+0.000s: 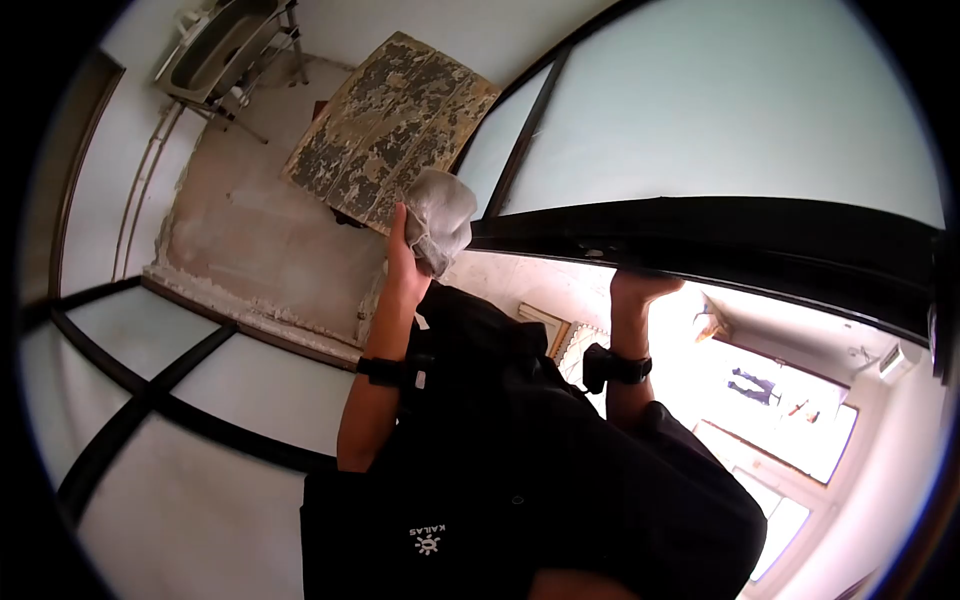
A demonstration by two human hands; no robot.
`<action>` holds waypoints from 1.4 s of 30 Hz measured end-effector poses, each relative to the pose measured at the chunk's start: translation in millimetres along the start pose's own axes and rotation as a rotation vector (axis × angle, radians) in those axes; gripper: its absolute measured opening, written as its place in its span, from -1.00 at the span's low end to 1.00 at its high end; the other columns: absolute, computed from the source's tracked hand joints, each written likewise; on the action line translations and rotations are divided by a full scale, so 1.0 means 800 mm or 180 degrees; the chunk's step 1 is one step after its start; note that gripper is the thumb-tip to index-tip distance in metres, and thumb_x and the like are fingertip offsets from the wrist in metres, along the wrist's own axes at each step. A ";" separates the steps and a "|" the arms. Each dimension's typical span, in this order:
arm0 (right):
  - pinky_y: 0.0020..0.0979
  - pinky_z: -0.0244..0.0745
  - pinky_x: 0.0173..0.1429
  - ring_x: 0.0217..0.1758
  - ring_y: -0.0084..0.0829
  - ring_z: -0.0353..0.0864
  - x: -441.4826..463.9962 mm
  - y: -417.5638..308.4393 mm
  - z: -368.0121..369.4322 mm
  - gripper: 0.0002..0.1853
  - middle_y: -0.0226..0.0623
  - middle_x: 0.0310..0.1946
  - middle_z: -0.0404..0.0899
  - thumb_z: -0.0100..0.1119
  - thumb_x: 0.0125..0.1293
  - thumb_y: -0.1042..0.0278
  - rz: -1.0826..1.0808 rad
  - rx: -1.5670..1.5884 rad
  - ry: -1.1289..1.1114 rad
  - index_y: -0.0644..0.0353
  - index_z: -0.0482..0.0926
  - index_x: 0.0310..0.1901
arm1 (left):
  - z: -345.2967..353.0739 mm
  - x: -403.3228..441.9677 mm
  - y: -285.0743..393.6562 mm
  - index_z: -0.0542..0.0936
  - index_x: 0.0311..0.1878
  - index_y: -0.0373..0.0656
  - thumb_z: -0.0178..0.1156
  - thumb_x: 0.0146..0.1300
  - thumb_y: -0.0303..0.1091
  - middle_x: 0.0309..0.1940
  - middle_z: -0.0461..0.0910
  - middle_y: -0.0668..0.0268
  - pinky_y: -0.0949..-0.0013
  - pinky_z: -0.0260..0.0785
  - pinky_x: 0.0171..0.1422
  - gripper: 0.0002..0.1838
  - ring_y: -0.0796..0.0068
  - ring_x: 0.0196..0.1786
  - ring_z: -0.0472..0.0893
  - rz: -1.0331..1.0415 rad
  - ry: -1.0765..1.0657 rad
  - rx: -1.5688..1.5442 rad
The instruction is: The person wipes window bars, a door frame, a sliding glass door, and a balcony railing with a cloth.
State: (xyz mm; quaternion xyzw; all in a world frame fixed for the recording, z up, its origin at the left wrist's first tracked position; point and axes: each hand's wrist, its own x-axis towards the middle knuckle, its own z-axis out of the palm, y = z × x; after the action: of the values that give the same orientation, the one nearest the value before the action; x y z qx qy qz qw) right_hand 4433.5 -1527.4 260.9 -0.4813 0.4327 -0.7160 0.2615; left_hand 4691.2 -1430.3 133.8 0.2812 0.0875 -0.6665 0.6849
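Note:
A crumpled grey cloth [441,218] is in my left hand [402,262], bunched over the palm and fingers. The hand is raised near the left end of a black door frame [700,232], which holds large frosted glass panes [720,110]. My right hand [640,287] is up against the lower edge of that frame, on its far side from the glass in this view. The frame hides its fingers, so their grip does not show. Both wrists wear black bands.
A worn table with a peeling top [390,120] stands beyond my left hand. A metal sink on legs [215,55] is at the upper left. Another black-framed glass panel [150,390] lies to the left. Bright windows [790,410] are at the lower right.

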 end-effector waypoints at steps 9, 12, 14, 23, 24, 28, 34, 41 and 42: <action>-0.33 0.74 -0.12 -0.15 -0.29 0.75 -0.015 -0.012 0.007 -0.52 -0.19 -0.09 0.71 -0.23 0.59 0.09 0.0175 0.0300 0.0381 0.31 0.60 0.10 | 0.003 0.009 -0.028 0.24 0.61 -0.18 -0.06 0.54 0.36 0.53 0.35 0.09 -0.06 0.23 0.64 -0.13 0.09 0.55 0.39 0.0050 -0.0007 0.0342; -0.32 0.71 0.08 -0.01 -0.26 0.71 -0.014 -0.009 0.012 -0.48 -0.14 -0.01 0.67 -0.22 0.56 0.06 0.0180 0.0160 0.0745 0.37 0.56 0.13 | 0.043 0.034 -0.041 0.24 0.63 -0.14 0.00 0.47 0.45 0.51 0.39 0.14 0.07 0.23 0.63 -0.05 0.18 0.55 0.39 0.0012 -0.0312 0.0651; -0.30 0.71 0.09 0.00 -0.24 0.71 -0.018 0.001 0.004 -0.47 -0.13 0.00 0.67 -0.22 0.55 0.06 0.0023 0.0074 0.0823 0.39 0.55 0.15 | 0.081 0.045 -0.047 0.39 0.51 -0.10 0.03 0.46 0.46 0.26 0.59 0.23 0.20 0.44 0.36 -0.12 0.30 0.30 0.60 0.0018 0.0108 0.0860; -0.34 0.64 0.10 -0.10 -0.31 0.69 -0.030 -0.005 -0.008 -0.67 -0.18 -0.09 0.68 0.11 0.54 0.24 -0.1293 -0.1838 -0.0104 0.37 0.60 0.08 | 0.315 0.048 -0.068 0.21 0.65 -0.18 -0.20 0.68 0.10 0.70 0.03 0.05 -0.01 -0.20 0.76 -0.30 0.04 0.74 -0.02 0.1970 -0.3024 0.3161; -0.34 0.62 0.13 -0.08 -0.32 0.67 -0.035 0.005 -0.013 -0.69 -0.20 -0.10 0.67 0.21 0.50 0.27 -0.0909 -0.1643 -0.0039 0.36 0.58 0.07 | 0.323 0.049 -0.072 0.20 0.66 -0.18 -0.19 0.67 0.07 0.71 -0.01 0.04 -0.03 -0.23 0.77 -0.31 0.01 0.75 -0.06 0.2136 -0.3062 0.3184; -0.29 0.59 0.20 0.05 -0.30 0.63 -0.043 0.017 -0.028 -0.61 -0.22 -0.04 0.63 0.00 0.63 0.07 -0.0063 -0.0142 0.0057 0.30 0.54 0.07 | 0.318 0.060 -0.085 0.14 0.69 -0.17 -0.19 0.66 -0.01 0.74 -0.13 0.04 -0.08 -0.32 0.77 -0.32 0.00 0.77 -0.18 0.2247 -0.3128 0.3362; -0.20 0.59 0.21 0.02 -0.22 0.63 -0.043 0.030 -0.046 -0.44 -0.14 -0.03 0.62 -0.37 0.71 -0.03 0.0098 0.0465 -0.0144 0.30 0.54 0.07 | 0.326 0.049 -0.083 0.11 0.69 -0.23 -0.22 0.65 0.02 0.75 -0.18 -0.01 -0.13 -0.34 0.77 -0.28 -0.08 0.77 -0.23 0.2381 -0.3218 0.3519; -0.19 0.60 0.21 0.02 -0.21 0.64 -0.035 -0.007 -0.035 -0.45 -0.13 -0.03 0.63 -0.36 0.71 -0.01 0.0290 0.0445 -0.0895 0.31 0.54 0.08 | 0.334 0.045 -0.074 0.21 0.65 -0.18 -0.14 0.61 0.02 0.74 -0.15 -0.04 -0.28 -0.32 0.73 -0.30 -0.26 0.75 -0.21 0.2571 -0.3521 0.3437; -0.19 0.60 0.21 0.02 -0.20 0.64 -0.034 -0.007 -0.034 -0.45 -0.13 -0.03 0.63 -0.35 0.71 -0.01 0.0357 0.0445 -0.0986 0.31 0.54 0.08 | 0.341 0.047 -0.073 0.26 0.64 -0.15 -0.08 0.58 0.01 0.73 -0.14 -0.05 -0.32 -0.30 0.72 -0.31 -0.28 0.74 -0.20 0.2756 -0.3653 0.3385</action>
State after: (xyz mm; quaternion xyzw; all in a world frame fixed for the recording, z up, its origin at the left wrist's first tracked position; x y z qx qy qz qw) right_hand 4419.6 -1493.5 249.0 -0.5416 0.3627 -0.6460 0.3973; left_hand 4568.8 -1597.1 324.9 0.1932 -0.7030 -0.3401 0.5940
